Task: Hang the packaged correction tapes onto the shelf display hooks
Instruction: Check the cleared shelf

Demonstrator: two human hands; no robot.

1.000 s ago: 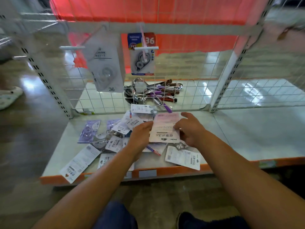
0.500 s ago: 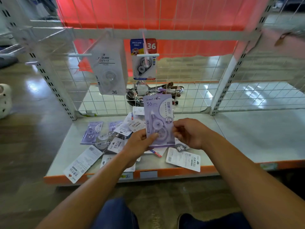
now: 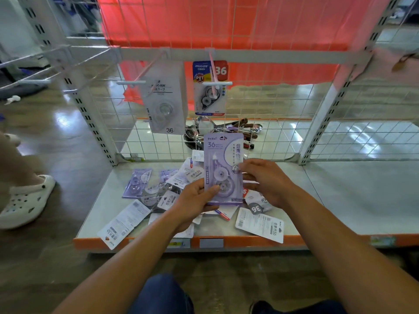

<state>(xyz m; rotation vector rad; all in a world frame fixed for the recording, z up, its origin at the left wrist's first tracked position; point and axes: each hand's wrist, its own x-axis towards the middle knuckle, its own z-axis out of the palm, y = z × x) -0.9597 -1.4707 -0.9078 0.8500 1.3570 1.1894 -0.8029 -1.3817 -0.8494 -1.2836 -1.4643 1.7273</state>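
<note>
I hold a purple correction tape pack (image 3: 223, 164) upright, front facing me, above the shelf. My left hand (image 3: 196, 200) grips its lower left edge with the thumb on the front. My right hand (image 3: 265, 180) pinches its right edge. Several more packs (image 3: 156, 193) lie scattered on the grey shelf board (image 3: 340, 196), some face down. Above, a white pack (image 3: 164, 98) hangs on the left hook (image 3: 131, 82) and a blue-and-red pack (image 3: 209, 87) hangs on the right hook (image 3: 216, 83).
A wire grid back panel (image 3: 272, 132) stands behind the shelf, with metal spoons (image 3: 226, 130) piled beyond it. The shelf has an orange front edge (image 3: 249, 241). Another person's foot in a white clog (image 3: 25, 202) stands on the floor at left.
The pack was lying back-up low over the pile a second ago; it has been flipped front-up and raised upright. Both hands rose with it.
</note>
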